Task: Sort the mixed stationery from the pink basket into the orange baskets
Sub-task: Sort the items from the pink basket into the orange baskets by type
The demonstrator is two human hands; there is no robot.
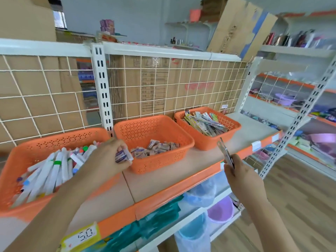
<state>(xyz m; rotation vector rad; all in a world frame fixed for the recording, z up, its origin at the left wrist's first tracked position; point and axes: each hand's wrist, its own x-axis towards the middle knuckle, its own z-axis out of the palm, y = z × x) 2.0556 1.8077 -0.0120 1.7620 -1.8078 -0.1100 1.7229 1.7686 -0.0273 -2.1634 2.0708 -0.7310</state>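
Three orange baskets stand in a row on the shelf. The left basket (45, 144) holds several white markers with coloured caps. The middle basket (138, 128) holds several small boxed erasers. The right basket (231, 124) holds several flat packets. My left hand (107, 159) pinches a small white and blue eraser box (123, 155) at the middle basket's left rim. My right hand (240, 176) grips a thin flat packet (225, 152) upright, in front of the right basket. The pink basket is out of view.
The shelf board (172, 177) has an orange front edge and a yellow price tag (81, 235) reading 50. A white wire grid backs the shelf, with cardboard behind it. Plastic tubs sit on the lower shelf. More shelving stands at the right over a wooden floor.
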